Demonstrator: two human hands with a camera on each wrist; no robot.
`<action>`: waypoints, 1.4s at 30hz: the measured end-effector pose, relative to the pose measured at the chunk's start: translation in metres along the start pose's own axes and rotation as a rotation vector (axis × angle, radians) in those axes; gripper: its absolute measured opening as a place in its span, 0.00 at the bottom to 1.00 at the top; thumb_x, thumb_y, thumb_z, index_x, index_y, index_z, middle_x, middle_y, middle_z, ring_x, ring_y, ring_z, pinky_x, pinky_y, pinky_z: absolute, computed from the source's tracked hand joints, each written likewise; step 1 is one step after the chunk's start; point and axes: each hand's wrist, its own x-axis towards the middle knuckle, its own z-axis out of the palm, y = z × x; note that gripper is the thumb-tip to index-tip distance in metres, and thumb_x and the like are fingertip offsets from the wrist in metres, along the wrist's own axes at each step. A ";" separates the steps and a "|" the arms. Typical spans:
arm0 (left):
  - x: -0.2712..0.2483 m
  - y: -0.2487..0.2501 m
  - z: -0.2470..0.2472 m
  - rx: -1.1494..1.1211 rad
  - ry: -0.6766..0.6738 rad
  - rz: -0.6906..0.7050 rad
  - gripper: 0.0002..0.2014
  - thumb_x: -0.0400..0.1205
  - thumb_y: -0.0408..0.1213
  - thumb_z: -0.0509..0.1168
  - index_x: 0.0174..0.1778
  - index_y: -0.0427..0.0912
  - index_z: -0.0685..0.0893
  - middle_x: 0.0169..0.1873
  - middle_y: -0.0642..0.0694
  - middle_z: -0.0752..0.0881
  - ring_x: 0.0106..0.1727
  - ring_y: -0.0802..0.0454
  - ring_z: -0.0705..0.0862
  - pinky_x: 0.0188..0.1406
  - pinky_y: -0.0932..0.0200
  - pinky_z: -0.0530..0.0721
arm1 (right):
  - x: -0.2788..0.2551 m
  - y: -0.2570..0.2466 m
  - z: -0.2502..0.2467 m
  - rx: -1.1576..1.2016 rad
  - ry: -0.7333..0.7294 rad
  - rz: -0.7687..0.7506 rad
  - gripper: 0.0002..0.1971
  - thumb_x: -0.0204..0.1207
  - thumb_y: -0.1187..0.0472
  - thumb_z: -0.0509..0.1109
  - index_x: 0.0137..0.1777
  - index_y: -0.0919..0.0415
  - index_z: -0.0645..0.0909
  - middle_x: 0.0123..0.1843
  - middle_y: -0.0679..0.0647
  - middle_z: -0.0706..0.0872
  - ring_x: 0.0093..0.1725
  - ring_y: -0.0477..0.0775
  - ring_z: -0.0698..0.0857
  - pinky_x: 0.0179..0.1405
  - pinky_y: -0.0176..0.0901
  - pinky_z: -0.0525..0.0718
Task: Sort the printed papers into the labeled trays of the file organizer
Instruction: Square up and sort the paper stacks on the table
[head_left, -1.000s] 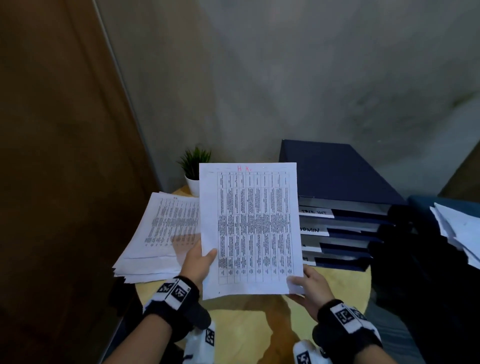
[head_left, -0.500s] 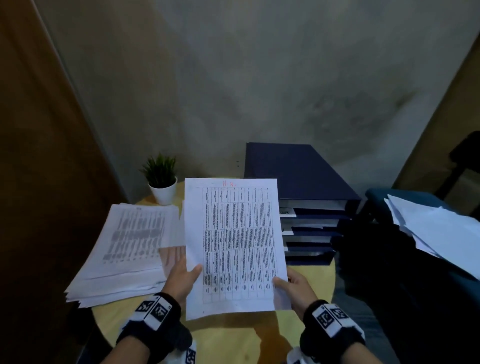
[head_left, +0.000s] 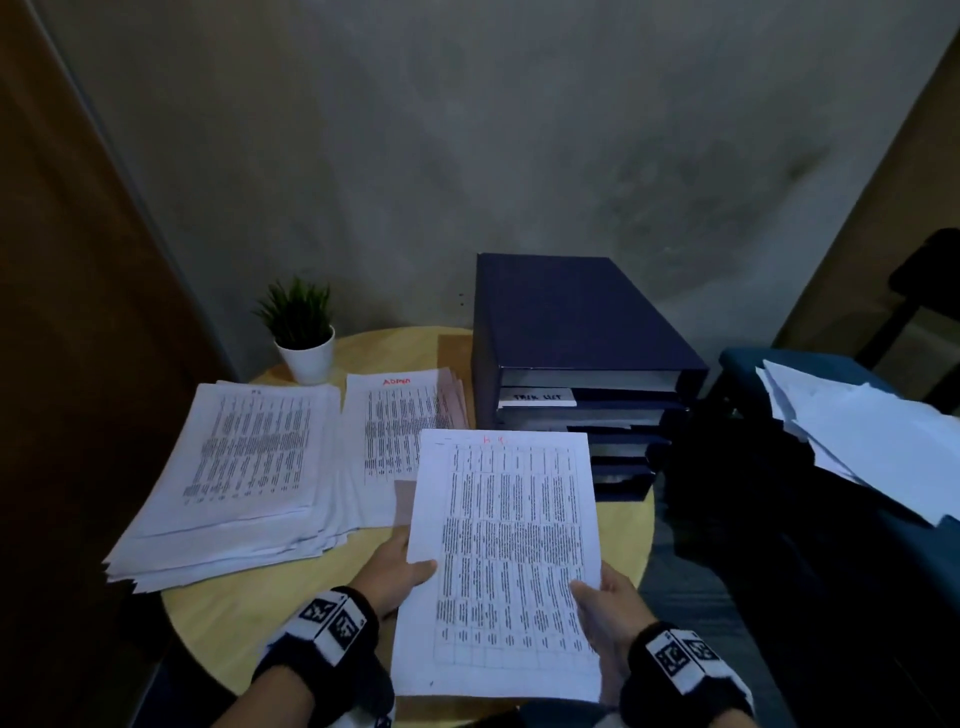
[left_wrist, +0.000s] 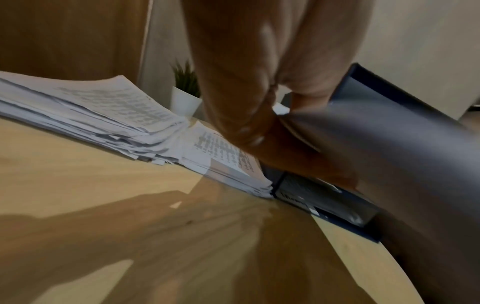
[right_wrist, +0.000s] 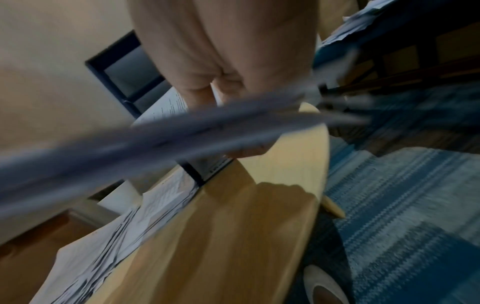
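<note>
A printed sheet (head_left: 509, 561) with a table and a red mark at its top is held above the round wooden table (head_left: 234, 618). My left hand (head_left: 400, 569) pinches its left edge and my right hand (head_left: 605, 603) pinches its lower right edge. The wrist views show the sheet (left_wrist: 389, 144) edge-on and blurred (right_wrist: 155, 135) between thumb and fingers. Behind the sheet stands the dark blue file organizer (head_left: 576, 322) with white labels (head_left: 537, 397) on its trays. A thick stack of papers (head_left: 234, 467) lies at left, and a smaller pile headed in red (head_left: 400, 431) lies beside it.
A small potted plant (head_left: 301, 332) stands at the back left of the table. A blue seat (head_left: 737, 364) at right carries loose white sheets (head_left: 872, 441). A wooden panel lines the left side and a grey wall the back. Striped blue carpet (right_wrist: 415, 205) covers the floor.
The sheet and both hands have come down and toward me, tilting flatter. The view has dropped, and the red-headed pile now shows behind the sheet.
</note>
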 end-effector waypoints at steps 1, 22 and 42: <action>0.001 -0.001 0.004 0.017 -0.020 -0.005 0.21 0.84 0.29 0.61 0.74 0.41 0.73 0.68 0.42 0.81 0.66 0.42 0.82 0.70 0.44 0.77 | 0.001 0.005 -0.003 -0.006 0.003 0.034 0.12 0.82 0.70 0.59 0.62 0.59 0.78 0.53 0.54 0.88 0.53 0.56 0.86 0.60 0.53 0.84; 0.028 0.009 0.085 0.202 -0.302 0.024 0.27 0.85 0.37 0.59 0.81 0.46 0.61 0.77 0.49 0.72 0.75 0.47 0.73 0.70 0.54 0.73 | 0.012 0.033 -0.088 0.052 0.164 0.218 0.10 0.81 0.73 0.60 0.57 0.68 0.81 0.44 0.65 0.89 0.45 0.62 0.86 0.50 0.52 0.83; 0.065 0.045 0.094 -0.305 0.114 -0.062 0.15 0.85 0.28 0.57 0.68 0.39 0.71 0.61 0.45 0.79 0.53 0.41 0.83 0.47 0.47 0.90 | 0.053 -0.048 -0.068 0.311 0.375 0.055 0.14 0.80 0.62 0.66 0.63 0.68 0.78 0.49 0.64 0.85 0.38 0.54 0.87 0.39 0.40 0.85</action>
